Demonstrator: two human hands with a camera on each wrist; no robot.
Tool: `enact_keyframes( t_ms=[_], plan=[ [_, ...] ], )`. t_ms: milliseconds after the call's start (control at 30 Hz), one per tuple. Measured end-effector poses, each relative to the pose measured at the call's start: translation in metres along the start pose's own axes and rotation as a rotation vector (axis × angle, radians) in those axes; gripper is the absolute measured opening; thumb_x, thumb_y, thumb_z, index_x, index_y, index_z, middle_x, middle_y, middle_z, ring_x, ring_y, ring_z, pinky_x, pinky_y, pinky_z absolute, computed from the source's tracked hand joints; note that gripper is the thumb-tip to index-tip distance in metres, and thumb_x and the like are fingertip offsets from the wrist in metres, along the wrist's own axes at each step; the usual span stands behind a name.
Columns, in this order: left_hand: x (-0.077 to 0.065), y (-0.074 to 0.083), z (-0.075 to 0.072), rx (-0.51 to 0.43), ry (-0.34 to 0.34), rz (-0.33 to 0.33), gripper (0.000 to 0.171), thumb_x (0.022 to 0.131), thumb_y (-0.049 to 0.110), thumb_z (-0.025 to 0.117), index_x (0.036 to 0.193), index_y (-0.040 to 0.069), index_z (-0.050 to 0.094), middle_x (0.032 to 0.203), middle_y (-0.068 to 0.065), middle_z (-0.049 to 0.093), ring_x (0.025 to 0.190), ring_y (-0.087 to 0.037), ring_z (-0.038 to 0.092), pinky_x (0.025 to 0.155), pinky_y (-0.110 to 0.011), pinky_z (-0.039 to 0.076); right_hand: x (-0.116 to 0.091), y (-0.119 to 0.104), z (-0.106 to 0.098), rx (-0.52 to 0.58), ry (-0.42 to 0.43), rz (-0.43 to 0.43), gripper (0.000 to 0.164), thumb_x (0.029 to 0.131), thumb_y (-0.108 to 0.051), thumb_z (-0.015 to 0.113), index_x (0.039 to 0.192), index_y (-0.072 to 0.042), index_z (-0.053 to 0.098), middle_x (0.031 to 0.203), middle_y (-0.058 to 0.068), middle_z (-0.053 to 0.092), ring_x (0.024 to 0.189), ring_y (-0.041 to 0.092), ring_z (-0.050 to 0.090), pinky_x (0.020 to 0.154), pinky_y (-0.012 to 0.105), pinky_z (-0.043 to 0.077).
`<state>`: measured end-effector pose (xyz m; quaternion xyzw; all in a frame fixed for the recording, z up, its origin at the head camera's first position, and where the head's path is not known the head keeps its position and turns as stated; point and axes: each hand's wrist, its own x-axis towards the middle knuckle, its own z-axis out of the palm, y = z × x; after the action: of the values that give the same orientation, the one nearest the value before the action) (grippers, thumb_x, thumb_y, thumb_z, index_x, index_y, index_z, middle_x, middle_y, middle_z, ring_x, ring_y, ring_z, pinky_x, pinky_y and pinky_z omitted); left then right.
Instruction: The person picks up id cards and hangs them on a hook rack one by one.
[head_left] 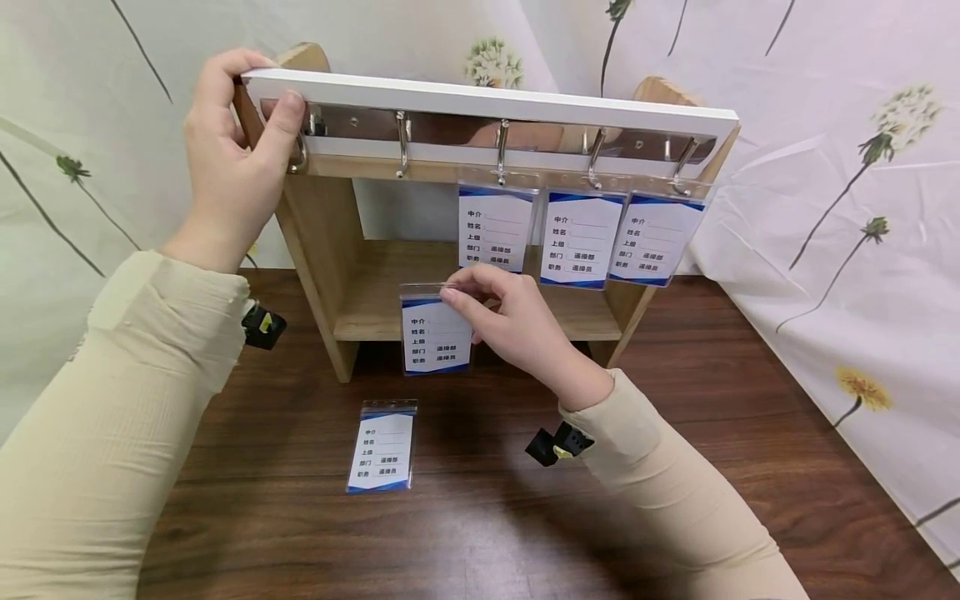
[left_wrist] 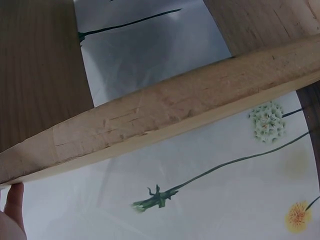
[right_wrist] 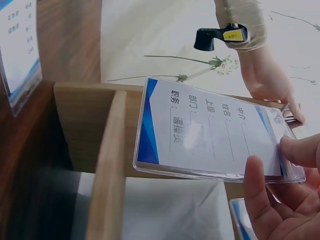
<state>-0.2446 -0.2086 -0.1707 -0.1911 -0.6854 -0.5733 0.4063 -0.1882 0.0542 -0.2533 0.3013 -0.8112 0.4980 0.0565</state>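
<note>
My right hand (head_left: pixel 517 321) pinches a badge holder (head_left: pixel 435 342) by its top edge, between thumb and fingers. The clear plastic sleeve, with a blue and white printed card inside, hangs in front of the lower shelf. In the right wrist view the badge's full face shows beside the thumb. At the upper left corner of the wooden rack (head_left: pixel 318 258), my left hand (head_left: pixel 236 158) grips the white hook board (head_left: pixel 487 90), thumb on the front and fingers over the top. Three more badges (head_left: pixel 583 242) hang from the middle and right hooks (head_left: pixel 596 158).
Another badge (head_left: pixel 381 450) lies flat on the dark wood table (head_left: pixel 480 533) in front of the rack. The two left hooks (head_left: pixel 402 146) hold no badge. Flower-printed white cloth (head_left: pixel 817 167) stands behind and to the right.
</note>
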Motion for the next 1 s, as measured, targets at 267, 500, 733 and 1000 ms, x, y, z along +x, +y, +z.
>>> enact_keyframes(
  t_ms=[267, 500, 733, 1000],
  plan=[
    [0.0, -0.001, 0.0, 0.005, -0.01, 0.037, 0.021, 0.093, 0.012, 0.063, 0.113, 0.018, 0.061, 0.109, 0.008, 0.055, 0.091, -0.006, 0.054, 0.069, -0.017, 0.043, 0.012, -0.016, -0.01, -0.02, 0.003, -0.006, 0.016, 0.098, -0.017, 0.061, 0.107, -0.005, 0.069, 0.089, 0.009, 0.067, 0.068, 0.02, 0.058, 0.057, 0.04, 0.057],
    [0.001, -0.003, 0.003, 0.005, -0.025, 0.052, 0.022, 0.093, 0.012, 0.063, 0.114, 0.016, 0.061, 0.112, 0.008, 0.054, 0.099, -0.008, 0.053, 0.073, -0.018, 0.044, 0.023, -0.025, -0.019, -0.025, 0.019, -0.013, 0.017, 0.098, -0.019, 0.063, 0.107, -0.006, 0.069, 0.09, 0.007, 0.069, 0.059, 0.022, 0.062, 0.065, 0.039, 0.056],
    [-0.001, -0.005, -0.001, 0.012, -0.057, 0.134, 0.021, 0.095, 0.015, 0.06, 0.115, 0.018, 0.059, 0.109, 0.012, 0.055, 0.088, -0.006, 0.054, 0.069, -0.017, 0.044, 0.03, -0.035, -0.022, -0.017, 0.022, -0.058, 0.015, 0.096, -0.018, 0.065, 0.103, -0.006, 0.07, 0.087, 0.007, 0.071, 0.057, 0.024, 0.063, 0.067, 0.032, 0.054],
    [-0.002, -0.004, -0.001, 0.048, -0.037, 0.157, 0.019, 0.095, 0.017, 0.06, 0.113, 0.022, 0.06, 0.107, 0.015, 0.055, 0.091, -0.007, 0.055, 0.071, -0.017, 0.044, 0.039, -0.045, -0.026, -0.018, 0.022, -0.074, 0.014, 0.096, -0.016, 0.066, 0.103, -0.005, 0.069, 0.089, 0.007, 0.073, 0.056, 0.023, 0.063, 0.064, 0.038, 0.056]
  ],
)
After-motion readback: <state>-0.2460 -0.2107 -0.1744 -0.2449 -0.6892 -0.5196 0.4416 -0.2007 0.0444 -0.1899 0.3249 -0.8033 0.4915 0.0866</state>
